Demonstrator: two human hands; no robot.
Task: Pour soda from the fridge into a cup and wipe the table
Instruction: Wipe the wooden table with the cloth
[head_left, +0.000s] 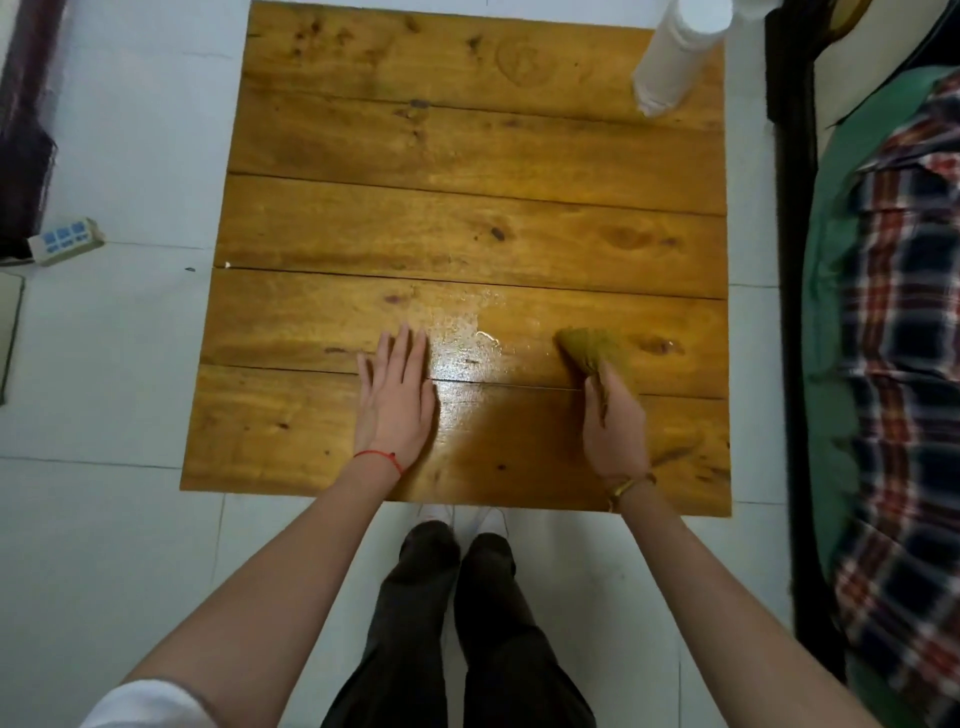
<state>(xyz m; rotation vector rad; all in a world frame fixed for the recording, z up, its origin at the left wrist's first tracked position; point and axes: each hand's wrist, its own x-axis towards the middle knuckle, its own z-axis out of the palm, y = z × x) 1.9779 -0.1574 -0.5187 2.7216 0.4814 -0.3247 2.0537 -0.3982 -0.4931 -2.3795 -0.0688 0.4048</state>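
While the right hand (615, 421) grips a bunched olive-green cloth (592, 349) and presses it on the wooden table (467, 218), the left hand (397, 395) lies flat on the planks with its fingers straight and holds nothing. Between the two hands, just left of the cloth, sits a shiny wet patch (467, 343) — so the wiping looks started but not finished. That wet spot still needs a rub, and the far planks look dry.

At the far right corner of the table stands a tall white cup (675, 52). Its inside cannot be seen from here, so nobody can tell if soda is in it. No soda bottle or fridge shows in the view. The pouring part is probably done, since the cup is set out and the cloth is at work — but that is only a guess. What is left, it seems, is drying the patch.
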